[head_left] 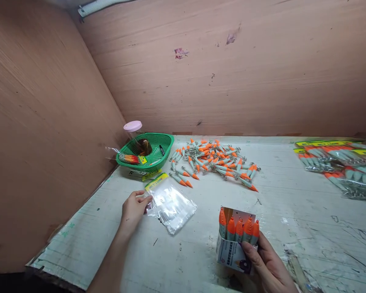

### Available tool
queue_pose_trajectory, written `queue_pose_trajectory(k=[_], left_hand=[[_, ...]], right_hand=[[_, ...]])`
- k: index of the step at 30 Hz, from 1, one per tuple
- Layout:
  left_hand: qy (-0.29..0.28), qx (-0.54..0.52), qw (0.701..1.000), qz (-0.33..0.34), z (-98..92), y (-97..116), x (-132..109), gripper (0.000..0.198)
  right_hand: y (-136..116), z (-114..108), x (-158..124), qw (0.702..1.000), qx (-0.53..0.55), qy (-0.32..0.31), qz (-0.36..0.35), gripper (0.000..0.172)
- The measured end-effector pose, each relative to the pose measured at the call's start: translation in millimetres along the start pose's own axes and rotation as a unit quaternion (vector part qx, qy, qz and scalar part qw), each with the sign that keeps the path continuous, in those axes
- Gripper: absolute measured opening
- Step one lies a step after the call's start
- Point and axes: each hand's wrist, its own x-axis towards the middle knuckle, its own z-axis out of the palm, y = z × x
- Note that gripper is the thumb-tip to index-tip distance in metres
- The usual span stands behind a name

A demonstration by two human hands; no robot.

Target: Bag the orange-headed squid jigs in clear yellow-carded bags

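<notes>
My left hand (136, 208) pinches the left edge of a clear plastic bag (173, 205) with a yellow and green header, lying on a stack of similar bags. In my right hand (266, 260) is a small printed box (233, 254), tilted, its top open. Several orange-tipped, pale lures (239, 228) stand upright inside it, tips upward. My right thumb lies across the box's front; the other fingers are partly hidden behind it. Beyond both hands a loose pile of orange and pale lures (213, 156) with metal hooks lies on the white tabletop (195, 252).
A green basket (167, 148) at the back left holds a clear jar with a pink lid (133, 126), a packet of red-yellow lures (129, 158) and a dark marker (162, 150). Packed lure bags (361, 179) lie at the right. Wooden panels (232, 73) stand behind and left.
</notes>
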Motion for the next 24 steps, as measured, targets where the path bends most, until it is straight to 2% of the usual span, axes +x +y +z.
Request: queue_pose_trajectory(k=[3, 6, 9, 12, 14, 18, 21, 24], left_hand=[[-0.009, -0.013, 1.000, -0.017, -14.6, -3.2, -4.6, 0.021], [0.016, -0.024, 1.000, -0.005, -26.7, 1.2, -16.4, 0.021], [0.016, -0.144, 0.989, 0.024, -23.4, 17.7, -36.0, 0.022], [-0.067, -0.371, 0.926, 0.004, -2.7, 41.0, -58.6, 0.045], [-0.135, -0.438, 0.888, -0.036, 15.6, 55.7, -71.3, 0.054], [-0.243, -0.493, 0.833, -0.063, 45.5, 77.8, -88.3, 0.053], [-0.296, -0.511, 0.805, -0.063, 57.1, 87.4, -96.7, 0.046], [-0.345, -0.519, 0.779, -0.072, 64.0, 90.3, -100.9, 0.029]], right_hand=[[1.7, 1.0, 0.0, 1.000, 0.008, -0.001, -0.009, 0.038], [2.9, 2.0, 0.0, 1.000, 0.015, -0.003, -0.019, 0.035], [0.5, 2.9, -0.7, 1.000, -0.006, -0.013, -0.023, 0.031], [-4.9, 5.6, -4.3, 0.999, -0.026, -0.026, -0.032, 0.036], [-8.1, 9.4, -8.4, 0.999, -0.031, -0.020, -0.040, 0.042], [-8.4, 18.7, -14.6, 0.996, -0.030, 0.058, -0.067, 0.046], [-3.5, 23.8, -14.0, 0.989, -0.040, 0.103, -0.098, 0.049], [3.0, 26.6, -11.8, 0.985, -0.038, 0.146, -0.085, 0.053]])
